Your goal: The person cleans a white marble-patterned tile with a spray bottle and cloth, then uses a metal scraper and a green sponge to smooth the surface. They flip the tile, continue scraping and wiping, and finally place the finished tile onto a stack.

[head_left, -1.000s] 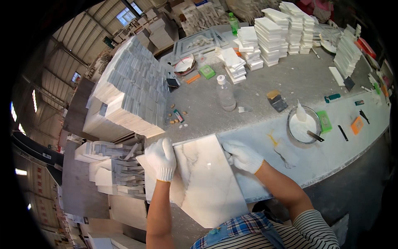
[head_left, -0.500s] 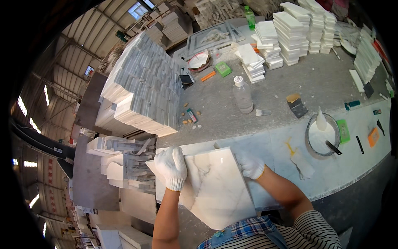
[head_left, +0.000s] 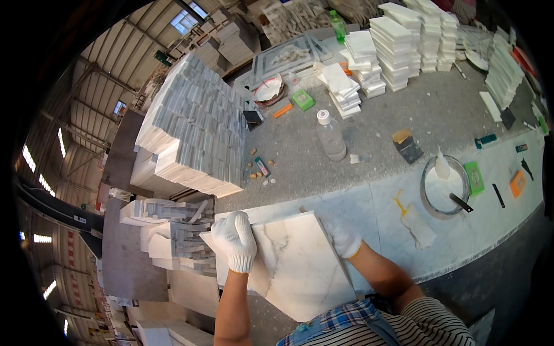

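Two gloved hands hold a white marble slab (head_left: 294, 265) at the near edge of the grey worktable (head_left: 375, 144), much as a second ago. The left hand (head_left: 235, 241) stays clamped over its left edge; the right hand (head_left: 345, 242) grips its right edge, now nearer the plastic bottle (head_left: 331, 136).

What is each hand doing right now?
Left hand: gripping the marble tile's left edge.
Right hand: on the tile's right edge; grip cannot be told.
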`<state>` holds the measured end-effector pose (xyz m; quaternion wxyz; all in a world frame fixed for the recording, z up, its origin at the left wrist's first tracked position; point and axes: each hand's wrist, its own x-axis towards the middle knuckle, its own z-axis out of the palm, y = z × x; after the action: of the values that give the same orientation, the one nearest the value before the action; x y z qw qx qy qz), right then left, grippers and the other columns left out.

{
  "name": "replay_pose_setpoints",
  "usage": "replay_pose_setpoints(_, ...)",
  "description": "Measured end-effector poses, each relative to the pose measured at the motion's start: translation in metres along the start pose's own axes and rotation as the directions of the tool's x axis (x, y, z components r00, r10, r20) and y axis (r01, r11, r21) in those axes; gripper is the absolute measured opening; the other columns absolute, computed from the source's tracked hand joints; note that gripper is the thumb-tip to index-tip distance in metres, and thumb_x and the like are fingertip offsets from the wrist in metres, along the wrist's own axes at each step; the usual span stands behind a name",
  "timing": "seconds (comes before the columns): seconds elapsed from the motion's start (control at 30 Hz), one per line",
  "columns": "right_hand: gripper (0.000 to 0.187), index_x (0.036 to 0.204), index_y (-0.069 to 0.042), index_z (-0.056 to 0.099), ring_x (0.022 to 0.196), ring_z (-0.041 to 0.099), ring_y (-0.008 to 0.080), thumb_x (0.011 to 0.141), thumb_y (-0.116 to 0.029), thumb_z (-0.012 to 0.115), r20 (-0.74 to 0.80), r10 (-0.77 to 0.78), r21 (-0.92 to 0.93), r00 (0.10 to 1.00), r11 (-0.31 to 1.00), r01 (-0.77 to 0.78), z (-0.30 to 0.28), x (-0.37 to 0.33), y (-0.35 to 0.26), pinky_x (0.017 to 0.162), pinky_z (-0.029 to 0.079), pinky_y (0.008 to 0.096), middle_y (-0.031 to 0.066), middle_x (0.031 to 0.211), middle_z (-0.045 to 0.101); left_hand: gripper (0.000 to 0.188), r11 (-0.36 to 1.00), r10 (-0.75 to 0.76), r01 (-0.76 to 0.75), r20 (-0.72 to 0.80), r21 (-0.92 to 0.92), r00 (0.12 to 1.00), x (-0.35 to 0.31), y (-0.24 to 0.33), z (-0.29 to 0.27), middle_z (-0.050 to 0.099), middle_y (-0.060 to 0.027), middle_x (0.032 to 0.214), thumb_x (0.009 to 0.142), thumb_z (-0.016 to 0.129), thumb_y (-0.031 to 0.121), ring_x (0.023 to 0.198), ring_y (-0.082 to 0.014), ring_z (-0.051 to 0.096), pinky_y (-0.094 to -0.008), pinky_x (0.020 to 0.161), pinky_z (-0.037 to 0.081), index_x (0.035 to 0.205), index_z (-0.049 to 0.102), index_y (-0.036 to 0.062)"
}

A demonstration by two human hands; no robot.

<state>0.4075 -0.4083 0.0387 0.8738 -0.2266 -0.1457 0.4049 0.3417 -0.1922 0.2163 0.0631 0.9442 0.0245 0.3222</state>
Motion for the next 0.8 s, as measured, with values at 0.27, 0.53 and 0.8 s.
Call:
replay_pose_setpoints(0.27, 0.037, 0.137, 0.003, 0.068, 0.113, 0.068, 0.0168, 0.106, -0.017, 0.066, -0.081, -0.124, -0.491, 0.989, 0.868, 0.069, 0.026, 0.008, -0.024, 0.100, 0.054, 0.0317, 0.0088, 0.128, 0.074, 0.039, 1.000, 0.011, -0.011, 0.020, -0.009, 1.000, 0.002, 0.000, 0.006, 0.070, -0.0144, 0.080, 0.109, 0.047, 0.025, 0.075, -0.0373, 0.062, -0.0447, 0.077, 0.046, 0.083, 0.070, 0.0054)
replay_pose_setpoints(0.53, 0.039, 0.140, 0.004, 0.064, 0.113, 0.067, 0.0138, 0.106, -0.014, 0.065, -0.148, 0.009, 0.071, 0.989, 0.997, 0.001, 0.035, 0.005, -0.021, 0.096, 0.056, 0.0292, 0.0095, 0.131, 0.071, 0.029, 0.998, 0.033, -0.035, -0.032, -0.055, 0.999, 0.005, 0.001, 0.006, 0.069, -0.0125, 0.076, 0.102, 0.054, 0.021, 0.068, -0.0361, 0.060, -0.0460, 0.070, 0.044, 0.083, 0.071, 0.0077)
replay_pose_setpoints(0.8, 0.054, 0.152, -0.004, 0.051, 0.112, 0.065, 0.0093, 0.105, -0.020, 0.070, -0.066, -0.223, -0.127, 0.973, 0.969, 0.213, 0.012, 0.005, 0.005, 0.095, 0.056, 0.0263, 0.0034, 0.131, 0.068, 0.030, 0.999, 0.042, -0.042, -0.043, -0.014, 0.998, 0.004, 0.004, 0.007, 0.068, -0.0135, 0.075, 0.102, 0.054, 0.021, 0.068, -0.0363, 0.060, -0.0462, 0.070, 0.044, 0.081, 0.071, 0.0081)
